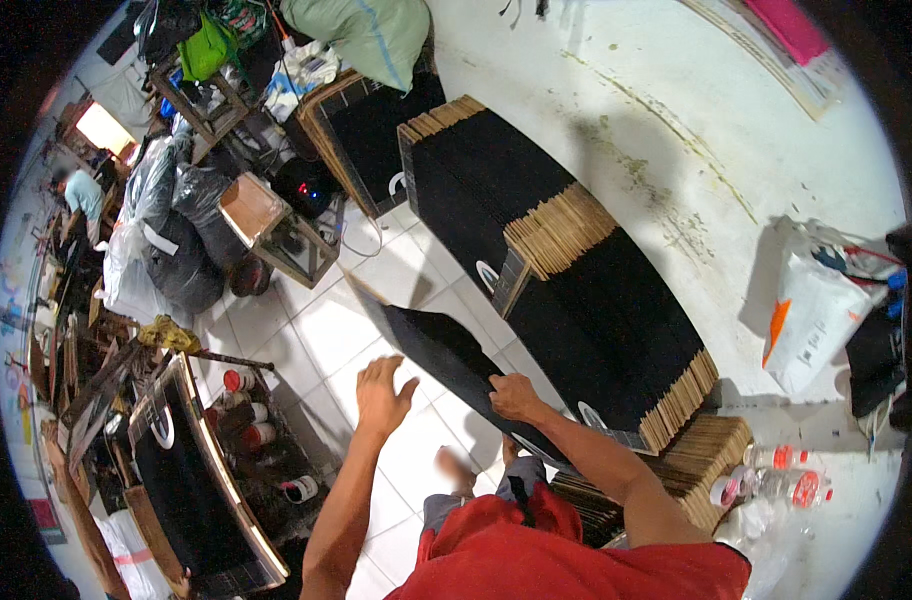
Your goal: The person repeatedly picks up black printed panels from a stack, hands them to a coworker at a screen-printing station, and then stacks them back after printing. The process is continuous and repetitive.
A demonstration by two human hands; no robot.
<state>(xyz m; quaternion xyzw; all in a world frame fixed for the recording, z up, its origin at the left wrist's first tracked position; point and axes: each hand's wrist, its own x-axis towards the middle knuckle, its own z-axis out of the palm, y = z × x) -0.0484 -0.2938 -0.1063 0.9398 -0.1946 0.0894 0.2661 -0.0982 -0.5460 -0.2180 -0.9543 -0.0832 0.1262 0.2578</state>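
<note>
- Two bare hands show at lower centre: the left hand (383, 392) and the right hand (514, 396).
- One black cardboard sheet (431, 347) slants from mid-frame down to the right hand, above the white tiled floor (306, 330).
- The right hand's fingers are curled and pinch the sheet's lower edge; the sheet runs up and left from them.
- The left hand is flat with fingers loosely spread, just below the sheet's underside; contact cannot be told.
- Two long stacks of black sheets with tan edges (556, 250) lean along the wall, centre to right.
- One white plastic bag with an orange mark (811, 320) sits at right.
- Three red-and-white cans (246, 408) stand at left of centre; one tape roll (301, 488) lies below them.
- Two clear bottles with red caps (781, 475) lie at lower right.
</note>
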